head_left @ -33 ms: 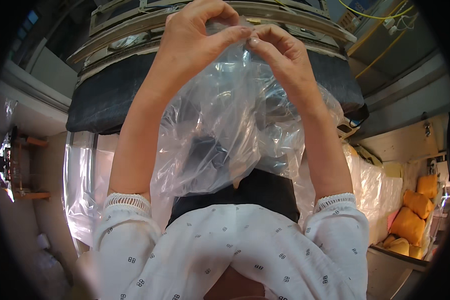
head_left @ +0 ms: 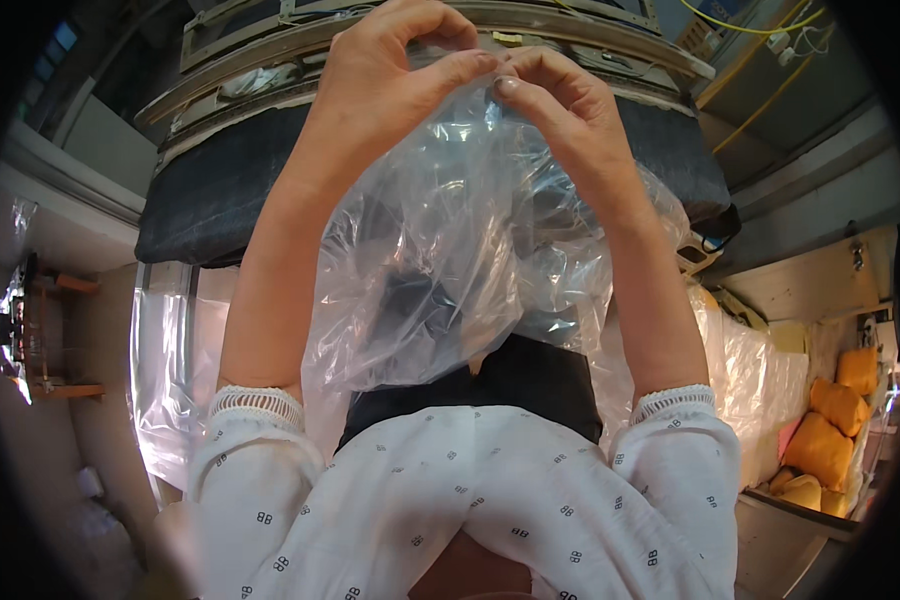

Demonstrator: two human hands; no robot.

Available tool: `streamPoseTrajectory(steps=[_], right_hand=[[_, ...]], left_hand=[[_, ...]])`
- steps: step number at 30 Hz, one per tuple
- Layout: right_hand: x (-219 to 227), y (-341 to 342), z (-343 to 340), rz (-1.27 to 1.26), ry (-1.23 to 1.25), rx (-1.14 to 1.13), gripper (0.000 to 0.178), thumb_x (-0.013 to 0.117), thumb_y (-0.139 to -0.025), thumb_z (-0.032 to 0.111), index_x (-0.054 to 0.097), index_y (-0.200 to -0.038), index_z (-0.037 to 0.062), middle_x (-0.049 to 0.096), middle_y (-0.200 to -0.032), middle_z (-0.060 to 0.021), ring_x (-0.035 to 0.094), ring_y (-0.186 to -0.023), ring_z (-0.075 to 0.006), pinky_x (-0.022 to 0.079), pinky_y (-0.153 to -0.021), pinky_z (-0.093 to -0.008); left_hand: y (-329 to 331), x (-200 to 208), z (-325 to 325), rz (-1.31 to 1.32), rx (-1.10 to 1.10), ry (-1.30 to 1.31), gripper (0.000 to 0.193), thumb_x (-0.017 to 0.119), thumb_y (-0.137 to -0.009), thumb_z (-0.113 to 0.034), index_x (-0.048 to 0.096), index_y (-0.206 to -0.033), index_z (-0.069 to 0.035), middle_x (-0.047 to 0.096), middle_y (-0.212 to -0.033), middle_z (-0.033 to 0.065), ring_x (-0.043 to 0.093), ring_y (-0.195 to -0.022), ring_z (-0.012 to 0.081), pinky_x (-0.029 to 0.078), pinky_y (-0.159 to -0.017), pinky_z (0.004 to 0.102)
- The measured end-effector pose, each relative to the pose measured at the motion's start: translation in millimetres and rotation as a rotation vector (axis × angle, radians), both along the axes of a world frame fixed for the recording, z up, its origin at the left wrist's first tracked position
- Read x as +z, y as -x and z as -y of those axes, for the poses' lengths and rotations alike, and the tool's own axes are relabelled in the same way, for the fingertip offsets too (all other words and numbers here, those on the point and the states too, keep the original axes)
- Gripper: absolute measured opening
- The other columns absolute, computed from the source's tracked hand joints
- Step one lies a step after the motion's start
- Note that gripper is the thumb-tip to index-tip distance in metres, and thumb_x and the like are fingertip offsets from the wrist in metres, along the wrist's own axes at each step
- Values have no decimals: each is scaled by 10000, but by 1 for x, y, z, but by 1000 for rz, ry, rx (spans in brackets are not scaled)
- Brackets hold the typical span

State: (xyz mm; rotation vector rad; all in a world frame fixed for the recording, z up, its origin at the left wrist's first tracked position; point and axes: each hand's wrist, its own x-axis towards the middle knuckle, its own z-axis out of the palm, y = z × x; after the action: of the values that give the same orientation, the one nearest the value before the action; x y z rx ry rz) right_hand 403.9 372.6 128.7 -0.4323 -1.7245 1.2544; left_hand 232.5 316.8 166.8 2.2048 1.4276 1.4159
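Observation:
A clear, crinkled sheet of plastic film (head_left: 440, 220), possibly a bag, hangs from my raised hands down toward my lap. Both hands meet at its top edge, far from my body. My left hand (head_left: 385, 80) is curled, with its thumb reaching across to the right and pinching the film. Close beside it, my right hand (head_left: 570, 105) pinches the same edge between thumb and fingers. The fingertips nearly touch. Folds of film hide part of what lies behind it.
Just beyond the film runs a dark padded edge (head_left: 215, 190), with a metal machine frame (head_left: 270, 45) behind it. More clear film lies at left (head_left: 160, 400) and right (head_left: 740, 370). Orange bundles (head_left: 820, 445) fill a box at far right. A yellow cable (head_left: 760, 30) hangs upper right.

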Motion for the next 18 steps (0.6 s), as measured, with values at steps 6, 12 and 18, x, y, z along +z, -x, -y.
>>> streamPoseTrajectory(steps=[6, 12, 18], right_hand=[[0, -6, 10, 101, -394, -81, 88, 613, -797, 107, 596, -849, 38, 573, -881, 4, 542, -824, -83, 428, -756, -221], [-9, -8, 35, 34, -2, 78, 126, 588, -809, 121, 578, -899, 33, 565, -886, -4, 535, -892, -92, 428, -779, -232], [-22, -55, 40, 408, 65, 75, 178, 516, -842, 134, 542, -994, 43, 545, -908, -14, 520, -885, -88, 413, -769, -220]], left_hand=[[-5, -1, 23, -46, -30, -23, 154, 668, -788, -176, 653, -893, -65, 593, -845, -3, 568, -804, 100, 454, -726, 224], [6, 2, 40, 80, -32, -126, 127, 664, -785, -125, 657, -892, -57, 611, -842, -1, 562, -815, 87, 453, -726, 215], [36, 0, 51, 431, -75, -56, 143, 641, -798, -98, 667, -933, -60, 652, -859, 25, 596, -821, 94, 468, -775, 211]])
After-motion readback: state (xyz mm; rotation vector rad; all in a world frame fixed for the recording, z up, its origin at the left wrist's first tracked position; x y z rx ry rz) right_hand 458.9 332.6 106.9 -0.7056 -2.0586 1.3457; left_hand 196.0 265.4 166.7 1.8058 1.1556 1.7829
